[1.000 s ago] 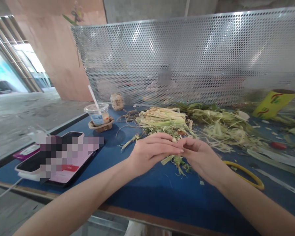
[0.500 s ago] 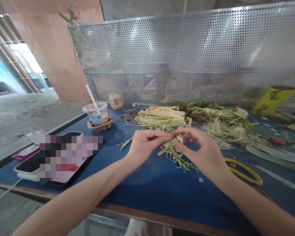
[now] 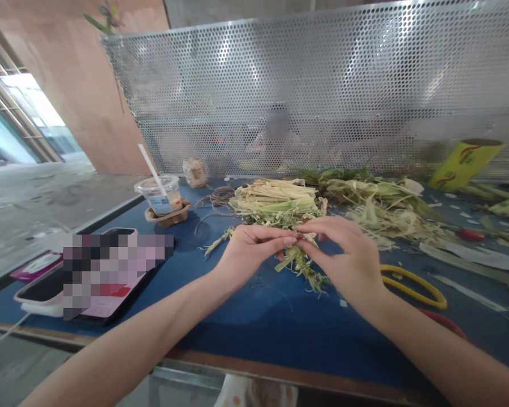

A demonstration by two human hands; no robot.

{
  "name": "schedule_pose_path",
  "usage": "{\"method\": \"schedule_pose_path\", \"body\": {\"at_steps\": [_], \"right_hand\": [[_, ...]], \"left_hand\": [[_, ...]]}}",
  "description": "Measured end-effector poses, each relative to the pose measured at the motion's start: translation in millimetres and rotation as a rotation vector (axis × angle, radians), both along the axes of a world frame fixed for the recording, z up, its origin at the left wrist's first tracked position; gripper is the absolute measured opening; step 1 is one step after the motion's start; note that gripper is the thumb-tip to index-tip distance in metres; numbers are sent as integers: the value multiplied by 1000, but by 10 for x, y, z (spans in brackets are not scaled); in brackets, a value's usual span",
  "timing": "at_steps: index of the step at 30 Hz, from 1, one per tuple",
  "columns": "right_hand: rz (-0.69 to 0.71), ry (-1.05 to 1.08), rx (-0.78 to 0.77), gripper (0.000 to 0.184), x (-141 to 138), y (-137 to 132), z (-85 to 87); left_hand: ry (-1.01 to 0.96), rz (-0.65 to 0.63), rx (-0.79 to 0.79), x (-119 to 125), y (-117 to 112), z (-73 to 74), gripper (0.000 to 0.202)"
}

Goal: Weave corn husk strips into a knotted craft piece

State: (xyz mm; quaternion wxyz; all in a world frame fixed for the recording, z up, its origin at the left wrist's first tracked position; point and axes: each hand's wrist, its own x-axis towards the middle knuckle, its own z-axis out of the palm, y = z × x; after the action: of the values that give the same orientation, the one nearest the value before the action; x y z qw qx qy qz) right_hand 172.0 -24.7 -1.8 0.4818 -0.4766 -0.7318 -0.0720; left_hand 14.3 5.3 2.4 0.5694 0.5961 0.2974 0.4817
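A green leafy sprig (image 3: pixel 310 276) hangs below my fingertips over the blue table. My left hand (image 3: pixel 250 249) is closed in a pinch, thumb against forefinger, on the sprig's upper part. Facing it, my right hand (image 3: pixel 350 249) also pinches there, and its fingertips touch those of the left. The exact spot being gripped is hidden by the fingers. Just behind both hands lies a pile of pale, husk-like strips (image 3: pixel 275 195), with small greenish sprigs (image 3: pixel 267 219) along its front edge.
Yellow-handled scissors (image 3: pixel 413 288) and a red handle (image 3: pixel 443 322) lie at right. Husk-like scraps (image 3: pixel 390 220) and a yellow tube (image 3: pixel 466 164) stand behind them. At left are a lidded cup (image 3: pixel 159 198) with a straw and phones (image 3: pixel 46 288). A perforated metal panel (image 3: pixel 237 85) closes the back.
My right thumb and fingers have drawn in to meet my left fingertips, where they were spread apart before. The view has shifted slightly, moving the surroundings left.
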Motion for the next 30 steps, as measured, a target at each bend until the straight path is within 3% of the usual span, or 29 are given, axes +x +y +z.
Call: {"method": "schedule_pose_path", "body": {"at_steps": [8,14,25,30], "right_hand": [[19,175,142,10,-28,0,28],[117,101,232,12,5,-10,3],[171,-219,283,18,99,2,83],[170,-161,205,5,48,-31,141]], "left_hand": [[72,7,72,-27,-91,57,23],[-39,-4,-38,6,-128,74,72],[-51,24,-103,-37,-138,85,58],[-58,32,-108,-11,-135,64,51]]}}
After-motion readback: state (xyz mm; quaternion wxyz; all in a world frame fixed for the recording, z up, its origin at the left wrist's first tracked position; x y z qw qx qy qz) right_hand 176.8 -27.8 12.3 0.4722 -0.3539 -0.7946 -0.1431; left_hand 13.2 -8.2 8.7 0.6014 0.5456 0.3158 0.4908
